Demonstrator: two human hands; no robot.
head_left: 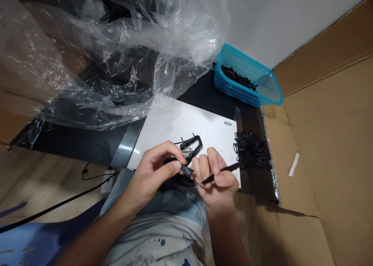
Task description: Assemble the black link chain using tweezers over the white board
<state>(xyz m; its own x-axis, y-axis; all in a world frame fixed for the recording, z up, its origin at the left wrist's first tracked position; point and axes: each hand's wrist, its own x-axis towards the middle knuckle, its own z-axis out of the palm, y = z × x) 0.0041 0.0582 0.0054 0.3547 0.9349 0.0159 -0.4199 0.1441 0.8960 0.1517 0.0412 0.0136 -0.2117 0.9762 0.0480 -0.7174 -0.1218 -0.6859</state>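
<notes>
So the left hand [159, 167] has its thumb and fingers pressed together on a small black plastic clip piece [185, 169], pinching it right over the near edge of the white board [175, 122], roughly dead centre of the view and a touch toward 6 o'clock. The right hand [215, 176] sits just beside it at 3 o'clock, fingers curled and closed around a thin black tool [221, 172], looks like tweezers or a pick; its pale tip pokes out toward the left hand near the clip piece, but I can't tell if the tip actually touches it. Just past the fingers at 12 o'clock there's a bigger black clip frame [192, 145] lying flat on the white board with a silvery wire bit tucked in it. At 3 o'clock from the hands, a tangled heap of black wire clips [252, 149] sits half off the board's right edge onto the dark tabletop [204, 91], and one lone wire clip [227, 123] lies by itself on the board above that. Up around 1 o'clock is a blue plastic basket [262, 85] with more black bits inside. A big crumpled clear plastic bag [101, 56] fills everything from 9 to 12 o'clock, and brown cardboard [329, 149] covers the right side
</notes>
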